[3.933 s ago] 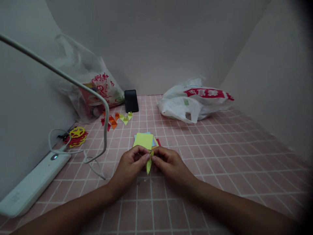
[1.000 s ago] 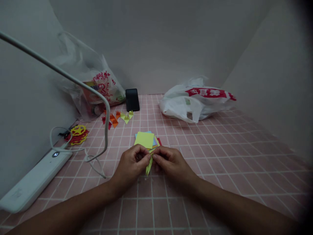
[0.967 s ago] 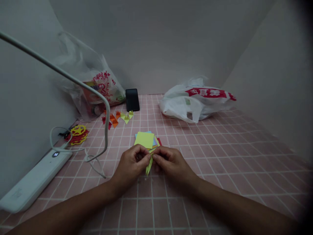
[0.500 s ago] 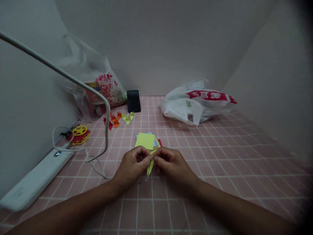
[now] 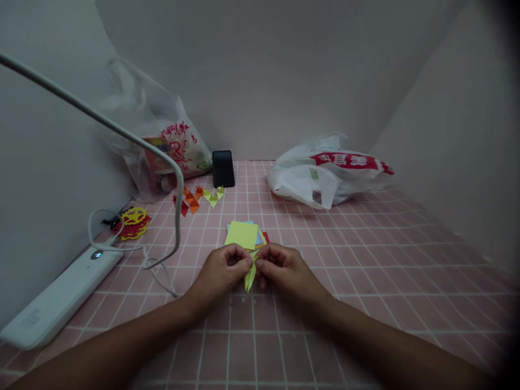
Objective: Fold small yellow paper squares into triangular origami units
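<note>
Left hand [image 5: 223, 269]: nearly closed, thumb and index finger pinched on the folded yellow paper [image 5: 249, 279]; the other fingers curl inward.
Right hand [image 5: 286, 271]: pinched likewise on the same paper from the other side, thumb against it, remaining fingers bent under the palm.
Folded yellow paper: between the two sets of fingertips, on the near side of the paper stack, its narrow points aimed toward the person; whether it touches the bench [image 5: 365, 292] is hard to tell.
Hidden at the fingers: the upper part of the fold sits behind the fingertips, so its full shape cannot be made out; the lower fingers of both hands are mostly out of sight.
Paper stack [image 5: 241, 235]: just beyond the hands, a yellow square on top, blue, purple and red edges showing beneath; its near edge is partly covered by the hands.
Small folded shapes [image 5: 193, 200]: red, orange and yellow, grouped near the phone [image 5: 223, 168]; the cable [image 5: 177, 211] crosses in front of some red ones.
Left bag [image 5: 179, 143]: see-through, contents blurred.
Right bag [image 5: 325, 173]: white with a red band, contents unclear.
Power bank [image 5: 60, 298]: at the left, its display too small to read.
Forearms: cut off by the lower frame edges.
</note>
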The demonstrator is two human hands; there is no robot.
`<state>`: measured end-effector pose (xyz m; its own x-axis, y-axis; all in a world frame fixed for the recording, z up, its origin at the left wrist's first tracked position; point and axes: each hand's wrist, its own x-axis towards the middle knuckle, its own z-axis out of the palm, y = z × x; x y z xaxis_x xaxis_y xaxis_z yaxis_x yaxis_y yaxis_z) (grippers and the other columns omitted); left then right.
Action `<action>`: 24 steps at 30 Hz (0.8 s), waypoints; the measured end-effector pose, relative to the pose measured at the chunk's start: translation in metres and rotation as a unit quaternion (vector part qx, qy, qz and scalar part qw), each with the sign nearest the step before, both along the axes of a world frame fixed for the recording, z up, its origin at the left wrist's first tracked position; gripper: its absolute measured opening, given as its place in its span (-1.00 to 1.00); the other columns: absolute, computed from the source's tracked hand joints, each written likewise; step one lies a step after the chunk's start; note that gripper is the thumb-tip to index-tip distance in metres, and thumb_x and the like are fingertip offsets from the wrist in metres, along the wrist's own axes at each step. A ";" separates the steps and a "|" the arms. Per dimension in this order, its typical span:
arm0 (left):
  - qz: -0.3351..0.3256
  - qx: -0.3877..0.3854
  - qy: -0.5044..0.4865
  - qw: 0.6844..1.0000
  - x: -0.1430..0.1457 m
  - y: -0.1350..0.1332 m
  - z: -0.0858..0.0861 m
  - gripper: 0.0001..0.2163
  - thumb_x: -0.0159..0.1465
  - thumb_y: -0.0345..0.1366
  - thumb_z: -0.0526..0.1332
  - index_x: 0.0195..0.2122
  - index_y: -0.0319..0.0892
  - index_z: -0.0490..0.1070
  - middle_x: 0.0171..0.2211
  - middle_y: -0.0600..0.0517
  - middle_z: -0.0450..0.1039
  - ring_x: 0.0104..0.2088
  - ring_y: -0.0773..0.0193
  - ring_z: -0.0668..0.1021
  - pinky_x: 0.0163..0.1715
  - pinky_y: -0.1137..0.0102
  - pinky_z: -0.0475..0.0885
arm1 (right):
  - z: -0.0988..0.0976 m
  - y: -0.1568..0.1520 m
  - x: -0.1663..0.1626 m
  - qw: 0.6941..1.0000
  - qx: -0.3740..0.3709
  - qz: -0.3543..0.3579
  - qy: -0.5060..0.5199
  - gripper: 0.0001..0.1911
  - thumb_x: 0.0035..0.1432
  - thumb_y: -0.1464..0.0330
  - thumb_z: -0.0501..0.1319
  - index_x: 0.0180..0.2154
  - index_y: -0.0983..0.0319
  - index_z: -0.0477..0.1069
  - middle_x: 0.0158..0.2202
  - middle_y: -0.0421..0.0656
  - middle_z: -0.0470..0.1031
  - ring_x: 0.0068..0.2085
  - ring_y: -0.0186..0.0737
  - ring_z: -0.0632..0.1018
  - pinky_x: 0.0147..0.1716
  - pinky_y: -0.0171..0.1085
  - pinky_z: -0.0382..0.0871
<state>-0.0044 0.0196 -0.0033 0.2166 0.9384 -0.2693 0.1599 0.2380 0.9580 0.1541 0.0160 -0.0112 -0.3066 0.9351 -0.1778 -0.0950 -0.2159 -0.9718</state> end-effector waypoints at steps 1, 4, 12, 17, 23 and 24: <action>-0.001 -0.002 -0.003 1.000 0.000 0.000 0.000 -0.77 0.07 -0.14 0.26 -0.47 -0.19 0.31 -0.61 0.16 0.28 -0.63 0.44 0.26 -0.64 0.53 0.14 | 0.000 0.000 0.000 1.000 0.000 0.001 0.001 -0.84 0.01 0.30 0.25 -0.45 0.26 0.34 -0.59 -0.28 0.39 -0.60 -0.42 0.39 -0.56 -0.37 0.22; -0.005 0.022 -0.006 1.000 0.000 -0.001 -0.001 -0.80 0.10 -0.16 0.24 -0.44 -0.19 0.32 -0.60 0.16 0.29 -0.62 0.42 0.28 -0.63 0.52 0.16 | 0.000 0.001 0.000 1.000 -0.001 0.003 0.001 -0.85 0.02 0.31 0.24 -0.44 0.26 0.34 -0.60 -0.28 0.40 -0.60 -0.41 0.40 -0.55 -0.36 0.23; -0.008 0.092 0.052 0.994 -0.001 -0.002 0.001 -0.84 0.16 -0.23 0.21 -0.45 -0.22 0.36 -0.55 0.13 0.30 -0.54 0.39 0.31 -0.55 0.50 0.21 | -0.002 0.001 0.000 1.000 0.003 0.009 0.011 -0.85 0.03 0.32 0.23 -0.43 0.26 0.32 -0.61 -0.29 0.40 -0.60 -0.41 0.41 -0.55 -0.37 0.25; -0.022 0.047 -0.005 0.999 -0.002 -0.001 -0.001 -0.80 0.16 -0.17 0.23 -0.45 -0.21 0.33 -0.57 0.15 0.27 -0.57 0.42 0.28 -0.57 0.51 0.18 | -0.003 0.002 0.001 1.000 0.015 0.016 0.014 -0.84 0.04 0.31 0.24 -0.43 0.26 0.33 -0.58 -0.29 0.40 -0.59 -0.42 0.41 -0.56 -0.38 0.25; -0.027 0.107 0.047 0.993 -0.005 -0.003 -0.001 -0.83 0.19 -0.21 0.22 -0.41 -0.22 0.38 -0.51 0.10 0.33 -0.50 0.37 0.33 -0.51 0.49 0.23 | -0.004 0.002 0.001 1.000 0.024 0.009 0.002 -0.87 0.07 0.33 0.22 -0.43 0.25 0.33 -0.61 -0.30 0.38 -0.59 -0.42 0.40 -0.56 -0.38 0.23; -0.028 0.115 0.053 0.992 -0.005 -0.002 0.000 -0.84 0.19 -0.22 0.22 -0.41 -0.22 0.39 -0.50 0.10 0.34 -0.49 0.37 0.34 -0.50 0.48 0.24 | -0.004 0.002 0.001 1.000 0.025 0.011 0.000 -0.87 0.07 0.33 0.22 -0.43 0.25 0.32 -0.61 -0.31 0.37 -0.59 -0.42 0.40 -0.56 -0.39 0.23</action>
<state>-0.0091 0.0174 -0.0033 0.2521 0.9649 -0.0742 0.2703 0.0034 0.9628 0.1556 0.0180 -0.0147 -0.3267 0.9360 -0.1309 -0.0917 -0.1692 -0.9813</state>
